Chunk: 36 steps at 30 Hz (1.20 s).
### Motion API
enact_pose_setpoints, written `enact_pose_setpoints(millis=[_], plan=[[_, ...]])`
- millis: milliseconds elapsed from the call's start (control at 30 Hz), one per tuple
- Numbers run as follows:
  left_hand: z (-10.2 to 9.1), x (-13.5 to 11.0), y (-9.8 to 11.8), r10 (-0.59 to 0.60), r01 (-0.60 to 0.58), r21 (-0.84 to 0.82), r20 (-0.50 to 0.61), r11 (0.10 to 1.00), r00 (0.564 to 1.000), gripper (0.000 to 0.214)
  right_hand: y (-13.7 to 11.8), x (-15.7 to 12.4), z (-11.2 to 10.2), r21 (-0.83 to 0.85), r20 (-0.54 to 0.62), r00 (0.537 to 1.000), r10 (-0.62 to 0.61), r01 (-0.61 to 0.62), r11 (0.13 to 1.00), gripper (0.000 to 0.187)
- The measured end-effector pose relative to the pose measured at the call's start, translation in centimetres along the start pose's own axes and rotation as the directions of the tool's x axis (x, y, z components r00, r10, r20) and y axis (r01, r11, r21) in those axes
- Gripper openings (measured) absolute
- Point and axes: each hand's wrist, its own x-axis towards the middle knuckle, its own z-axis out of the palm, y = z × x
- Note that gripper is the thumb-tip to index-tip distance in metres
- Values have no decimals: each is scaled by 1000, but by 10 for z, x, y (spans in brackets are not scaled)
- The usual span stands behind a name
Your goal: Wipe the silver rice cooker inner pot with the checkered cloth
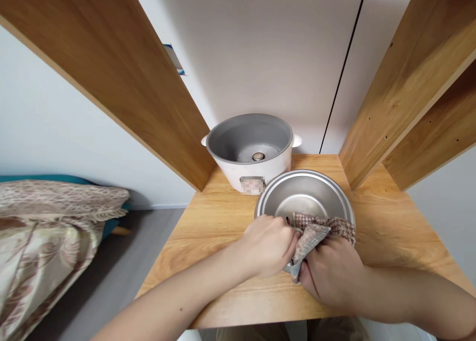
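Note:
A metal inner pot [293, 185] with a wide silver rim stands at the front of the wooden surface. Over its near rim lies a checked brown-and-grey cloth [310, 237], bunched between my hands. My left hand [271, 244] is closed at the near left of the rim, its fingers pinching the cloth's left side. From the right, my right hand [330, 269] is wrapped round the bunched cloth, thumb toward me. Both hands cover part of the pot's near side. Just behind is a white rice cooker body [226, 165], lidless, its grey inside and round centre sensor showing.
Wooden posts rise at the left [122, 83] and right [394, 83] of the wooden tabletop [186, 252]. A white panel [260, 48] closes the back. Low at the left, a patterned fabric cover [44, 242] drapes over teal furniture.

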Motion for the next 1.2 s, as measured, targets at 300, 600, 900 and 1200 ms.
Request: enact_pose_setpoints(millis=[300, 600, 900, 1200], plan=[[-2, 1, 1, -18, 19, -34, 25, 999, 1000, 53, -14, 0, 9, -57, -205, 977, 62, -76, 996, 12], [-2, 0, -2, 24, -24, -52, 0, 998, 1000, 53, -6, 0, 2, -9, -29, 998, 52, -52, 999, 17], [-1, 0, -3, 28, -29, -32, -38, 999, 999, 51, -2, 0, -2, -10, 37, 999, 35, -34, 999, 21], [-2, 0, -2, 33, -33, -16, 0, 999, 999, 51, -2, 0, 0, -21, -6, 1000, 14, -14, 1000, 18]])
